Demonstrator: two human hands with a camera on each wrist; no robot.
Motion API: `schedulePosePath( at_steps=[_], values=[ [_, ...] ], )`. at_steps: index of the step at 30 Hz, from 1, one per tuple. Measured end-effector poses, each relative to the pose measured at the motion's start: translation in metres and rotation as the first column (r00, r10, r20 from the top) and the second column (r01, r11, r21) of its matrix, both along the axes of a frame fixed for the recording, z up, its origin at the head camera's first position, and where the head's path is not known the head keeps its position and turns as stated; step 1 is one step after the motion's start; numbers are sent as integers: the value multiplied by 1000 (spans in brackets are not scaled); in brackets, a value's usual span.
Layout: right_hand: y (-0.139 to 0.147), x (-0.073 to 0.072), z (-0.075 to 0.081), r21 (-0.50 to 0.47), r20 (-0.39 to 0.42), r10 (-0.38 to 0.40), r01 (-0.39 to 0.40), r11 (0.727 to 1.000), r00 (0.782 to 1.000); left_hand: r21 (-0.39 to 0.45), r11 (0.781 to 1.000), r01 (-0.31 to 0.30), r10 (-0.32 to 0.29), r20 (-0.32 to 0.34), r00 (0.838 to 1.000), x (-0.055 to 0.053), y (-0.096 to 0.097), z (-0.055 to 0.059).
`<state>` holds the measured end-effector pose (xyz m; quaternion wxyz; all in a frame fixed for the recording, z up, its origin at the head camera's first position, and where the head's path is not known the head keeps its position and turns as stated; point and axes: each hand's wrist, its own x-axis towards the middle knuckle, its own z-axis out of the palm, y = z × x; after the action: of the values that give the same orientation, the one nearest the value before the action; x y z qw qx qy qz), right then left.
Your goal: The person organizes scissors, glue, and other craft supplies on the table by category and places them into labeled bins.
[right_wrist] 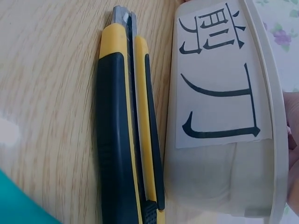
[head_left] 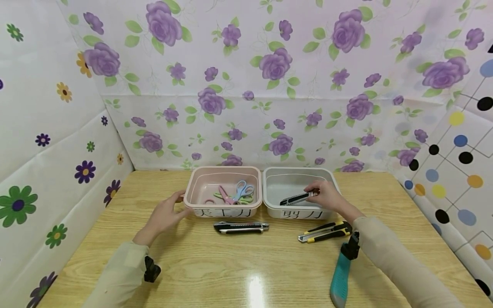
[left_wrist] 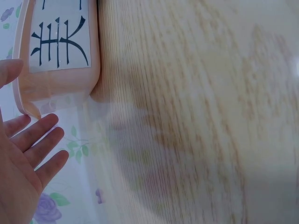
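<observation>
Flowered wall covering [head_left: 246, 128] is filling the upper frame, and a wood-grain worktop [head_left: 215, 273] is spreading across the lower part. At centre, 2 boxes are standing side by side: a pink box [head_left: 223, 207] at left and a grey box [head_left: 298, 170] at right, its label reading 剪刀 (scissors). Anyone trusting that label could be misjudging the contents, since a knife is being held inside.

Left of centre, the left hand [head_left: 163, 216] is keeping its fingers spread at the pink box's near-left corner; a careless push there could be shoving this box against its neighbour. Right of centre, the right hand [head_left: 325, 197] is reaching into the grey box and pinching 1 end of the black-and-silver knife [head_left: 295, 199]. Held only by that end, it could be slipping or catching the near wall; I cannot tell whether its blade is showing.

At lower right, a teal knife [head_left: 340, 273] is lying partly hidden beneath the wrist camera [head_left: 350, 245]. Above it, a yellow-and-black cutter [head_left: 327, 232] is lying just before the grey box, getting in the forearm's way. At centre, a black-and-white cutter [head_left: 240, 227] is lying before the pink box, where scissors [head_left: 226, 196] are overlapping.
</observation>
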<state>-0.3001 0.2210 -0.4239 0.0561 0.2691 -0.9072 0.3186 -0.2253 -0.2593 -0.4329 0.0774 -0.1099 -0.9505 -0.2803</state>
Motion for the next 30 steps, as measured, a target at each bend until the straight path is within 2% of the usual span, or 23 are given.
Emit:
schedulePosePath(
  at_steps=[4, 8, 11, 16, 20, 30],
  values=[
    [3, -2, -2, 0, -6, 9, -9, 1000, 1000, -4, 1000, -6, 6, 3, 1000, 1, 0, 1],
    [8, -6, -6, -63, -27, 72, -74, 995, 997, -8, 1000, -6, 6, 0, 1000, 1, 0, 1],
    [9, -6, -6, -74, -29, 84, -85, 994, 996, -9, 1000, -6, 6, -3, 1000, 1, 0, 1],
    [4, -2, -2, 2, 7, -4, 4, 1000, 1000, -8, 1000, -6, 6, -5, 1000, 1, 0, 1],
    [3, -1, -1, 42, 16, -39, 39, 998, 999, -8, 1000, -6, 6, -5, 1000, 1, 0, 0],
    [9, 2, 9, 35, 27, -31, 30, 999, 999, -9, 1000, -3, 3, -14, 1000, 0, 0, 0]
  ],
)
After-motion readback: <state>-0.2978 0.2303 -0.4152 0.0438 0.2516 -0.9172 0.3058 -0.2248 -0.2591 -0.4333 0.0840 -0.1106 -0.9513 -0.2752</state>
